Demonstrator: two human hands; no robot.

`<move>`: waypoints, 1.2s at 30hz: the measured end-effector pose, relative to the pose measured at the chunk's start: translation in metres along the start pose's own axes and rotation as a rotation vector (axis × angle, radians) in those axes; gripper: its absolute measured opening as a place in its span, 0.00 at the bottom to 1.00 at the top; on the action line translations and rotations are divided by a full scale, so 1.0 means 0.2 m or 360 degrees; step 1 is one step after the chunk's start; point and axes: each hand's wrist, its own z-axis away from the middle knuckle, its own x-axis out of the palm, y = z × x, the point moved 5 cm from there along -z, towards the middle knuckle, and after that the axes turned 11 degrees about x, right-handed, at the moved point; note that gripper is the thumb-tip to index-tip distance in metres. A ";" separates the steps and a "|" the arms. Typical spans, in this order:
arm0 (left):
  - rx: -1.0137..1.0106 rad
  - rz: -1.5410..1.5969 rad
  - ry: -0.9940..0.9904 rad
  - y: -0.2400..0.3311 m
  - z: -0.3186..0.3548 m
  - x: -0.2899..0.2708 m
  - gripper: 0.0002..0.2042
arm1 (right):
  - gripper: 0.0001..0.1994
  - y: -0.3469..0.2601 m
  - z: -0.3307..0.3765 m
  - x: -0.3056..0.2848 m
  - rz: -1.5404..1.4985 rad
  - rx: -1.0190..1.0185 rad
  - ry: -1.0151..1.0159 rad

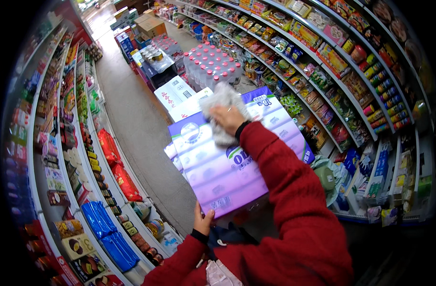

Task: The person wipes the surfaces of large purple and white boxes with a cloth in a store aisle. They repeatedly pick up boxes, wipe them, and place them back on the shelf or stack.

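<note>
A large purple-and-white plastic-wrapped pack of paper rolls (218, 176) lies tilted in front of me, on top of another stack. My left hand (203, 222) grips its near left corner, the thumb against the edge and the other fingers partly hidden. On the pack's far part, my right hand (227, 118) presses down a crumpled grey cloth (224, 137), fingers bunched into it. The cloth looks slightly blurred. Both arms wear red knitted sleeves.
Beyond the pack stand white cartons (174, 95), shrink-wrapped bottles with pink caps (210, 64) and a brown cardboard box (150, 25). Stocked shelves curve along the left (75, 205) and right (294, 38). A grey-floored aisle (127, 95) runs left of the stacks. A green container (325, 178) sits right of the pack.
</note>
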 end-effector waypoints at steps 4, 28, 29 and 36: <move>0.0255 -0.0343 0.0021 -0.07 -0.01 -0.11 0.37 | 0.16 -0.75 0.29 -0.02 -0.0246 -0.0159 -0.0655; 0.0028 -0.0093 0.0770 -0.12 0.21 -0.09 0.43 | 0.11 -1.15 0.02 0.65 0.1211 -0.0762 -0.1210; 0.0021 -0.0099 0.0782 -0.11 0.20 -0.11 0.43 | 0.09 -1.32 0.14 0.52 0.1258 -0.0867 -0.1348; 0.0206 -0.0499 0.0151 0.05 0.09 -0.08 0.33 | 0.09 -1.35 0.59 0.01 0.0104 -0.0569 -0.0796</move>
